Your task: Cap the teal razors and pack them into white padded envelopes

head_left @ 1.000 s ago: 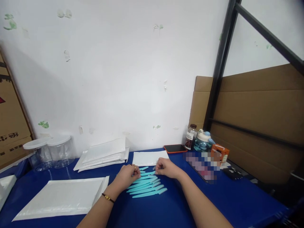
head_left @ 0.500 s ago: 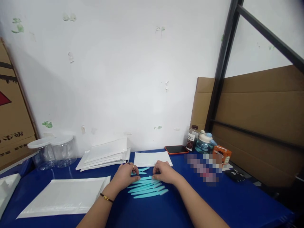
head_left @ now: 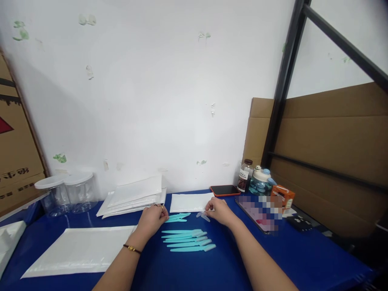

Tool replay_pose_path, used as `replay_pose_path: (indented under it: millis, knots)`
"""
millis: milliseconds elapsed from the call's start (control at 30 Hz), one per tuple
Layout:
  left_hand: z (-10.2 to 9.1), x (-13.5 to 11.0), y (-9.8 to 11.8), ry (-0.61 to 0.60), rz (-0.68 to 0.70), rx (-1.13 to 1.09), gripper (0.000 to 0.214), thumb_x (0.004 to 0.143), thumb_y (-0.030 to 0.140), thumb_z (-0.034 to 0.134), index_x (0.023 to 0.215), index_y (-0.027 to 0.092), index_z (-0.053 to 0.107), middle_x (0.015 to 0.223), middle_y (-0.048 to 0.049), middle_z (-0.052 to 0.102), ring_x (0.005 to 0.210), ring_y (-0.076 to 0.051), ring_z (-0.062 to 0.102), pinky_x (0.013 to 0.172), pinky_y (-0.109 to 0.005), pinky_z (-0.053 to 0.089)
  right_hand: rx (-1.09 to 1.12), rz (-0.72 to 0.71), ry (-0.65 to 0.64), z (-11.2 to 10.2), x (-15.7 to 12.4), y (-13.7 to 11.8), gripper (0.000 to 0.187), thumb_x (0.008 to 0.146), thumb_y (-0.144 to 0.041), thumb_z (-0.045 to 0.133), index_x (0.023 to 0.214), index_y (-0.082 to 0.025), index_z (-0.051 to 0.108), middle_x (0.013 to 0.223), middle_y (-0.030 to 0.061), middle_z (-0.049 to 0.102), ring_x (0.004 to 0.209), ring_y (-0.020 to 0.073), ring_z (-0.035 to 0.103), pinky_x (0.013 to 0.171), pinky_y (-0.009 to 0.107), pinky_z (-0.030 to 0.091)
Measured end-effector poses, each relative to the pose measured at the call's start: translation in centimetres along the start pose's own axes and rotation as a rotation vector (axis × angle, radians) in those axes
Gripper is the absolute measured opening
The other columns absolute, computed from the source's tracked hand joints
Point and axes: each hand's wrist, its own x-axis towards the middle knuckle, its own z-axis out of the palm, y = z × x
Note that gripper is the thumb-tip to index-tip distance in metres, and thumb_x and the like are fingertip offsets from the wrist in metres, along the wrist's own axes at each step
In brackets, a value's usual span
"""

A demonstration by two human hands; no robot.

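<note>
Several teal plastic knives [head_left: 188, 240] lie side by side in a row on the blue table [head_left: 303, 254]. A few more teal knives [head_left: 178, 217] lie just behind the row. My left hand [head_left: 151, 219] rests curled at their left ends, pinching them. My right hand [head_left: 218, 211] sits to the right, fingers pinched on a small clear cap [head_left: 203, 216] at the front edge of a small white envelope [head_left: 189, 201].
A large white padded mailer [head_left: 75, 250] lies at the left, a stack of mailers [head_left: 133, 196] behind it. Two clear jars [head_left: 65, 195] stand far left. A phone [head_left: 224, 190], bottles [head_left: 256, 180], an orange box [head_left: 281, 196] and cardboard [head_left: 330, 149] fill the right.
Both hands have moved back from the row of knives. The left now holds the knives behind the row; the right has shifted right to a clear cap.
</note>
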Motion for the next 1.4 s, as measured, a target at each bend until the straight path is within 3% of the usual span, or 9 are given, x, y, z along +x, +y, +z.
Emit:
replay_pose_path:
  millis: [133,267,400,667,867,1033,1200,1300,1400]
  knots:
    - [0.0,-0.4,0.9,0.016,0.074,-0.072,0.017,0.07,0.034,0.06,0.084,0.025,0.063,0.087,0.0008,0.063,0.086,-0.017,0.056,0.074,-0.026,0.035,0.091,-0.097,-0.036,-0.1,-0.7,-1.0,0.009,0.073,-0.026,0.061,0.075,-0.02,0.067,0.082,0.0013,0.06,0.074,0.0139,0.055,0.074,0.027,0.034]
    - [0.3,-1.1,2.1,-0.124,0.198,-0.147,0.022,0.068,0.039,0.061,0.085,0.025,0.064,0.091,0.0012,0.063,0.088,-0.017,0.056,0.076,-0.025,0.036,0.109,-0.181,-0.199,0.9,-1.6,-2.7,0.013,0.067,-0.033,0.068,0.073,-0.021,0.067,0.08,-0.0005,0.06,0.071,0.0134,0.054,0.081,0.029,0.034]
    - [1.3,-1.2,2.3,-0.229,0.158,-0.148,0.016,0.069,0.035,0.058,0.079,0.023,0.064,0.083,0.002,0.064,0.078,-0.015,0.057,0.07,-0.023,0.038,0.099,-0.189,-0.253,1.6,-1.8,-3.3,0.015,0.065,-0.034,0.07,0.072,-0.021,0.067,0.078,-0.0011,0.06,0.07,0.0135,0.054,0.082,0.029,0.034]
    - [1.0,-0.2,1.7,-0.097,0.143,-0.239,0.015,0.072,0.031,0.055,0.079,0.02,0.063,0.08,0.0001,0.063,0.077,-0.015,0.056,0.066,-0.022,0.037,0.126,-0.239,-0.152,0.9,-1.0,-2.2,0.006,0.072,-0.025,0.063,0.072,-0.02,0.066,0.077,-0.001,0.06,0.068,0.0113,0.052,0.07,0.022,0.036]
    - [0.5,0.0,-0.7,-0.078,0.004,-0.164,0.014,0.07,0.031,0.056,0.078,0.022,0.063,0.078,0.0012,0.065,0.075,-0.015,0.057,0.064,-0.023,0.035,0.028,-0.046,-0.075,-0.6,-0.5,0.9,0.005,0.068,-0.02,0.064,0.064,-0.018,0.067,0.074,0.0019,0.061,0.067,0.0135,0.054,0.062,0.022,0.036]
    - [0.3,-0.6,0.5,-0.018,0.03,-0.133,0.025,0.066,0.035,0.062,0.088,0.024,0.062,0.086,0.0011,0.064,0.083,-0.017,0.057,0.071,-0.024,0.036,0.124,-0.146,-0.114,-0.3,-1.2,-0.7,0.007,0.069,-0.024,0.066,0.074,-0.02,0.069,0.08,0.0017,0.061,0.07,0.0131,0.054,0.064,0.021,0.038]
    - [0.7,-1.4,2.3,-0.163,0.186,-0.188,0.027,0.068,0.044,0.06,0.085,0.023,0.064,0.086,0.0014,0.064,0.082,-0.016,0.056,0.071,-0.023,0.037,0.109,-0.254,-0.324,0.5,-2.2,-3.3,0.021,0.062,-0.033,0.074,0.078,-0.02,0.068,0.081,0.0,0.06,0.071,0.0123,0.053,0.065,0.021,0.038]
    - [1.6,-1.3,2.7,-0.259,0.175,-0.163,0.022,0.071,0.041,0.057,0.08,0.022,0.064,0.079,0.0027,0.065,0.073,-0.013,0.056,0.069,-0.022,0.036,0.125,-0.225,-0.345,1.0,-2.1,-3.5,0.017,0.065,-0.031,0.071,0.074,-0.017,0.067,0.076,-0.0001,0.06,0.065,0.0104,0.051,0.06,0.019,0.037]
    - [1.7,-1.1,2.6,-0.264,0.17,-0.13,0.018,0.073,0.036,0.054,0.075,0.022,0.064,0.07,0.0035,0.065,0.067,-0.012,0.056,0.066,-0.022,0.035,0.159,-0.201,-0.35,1.3,-1.7,-2.8,0.014,0.066,-0.028,0.07,0.071,-0.016,0.065,0.072,-0.0002,0.06,0.06,0.0093,0.05,0.053,0.018,0.034]
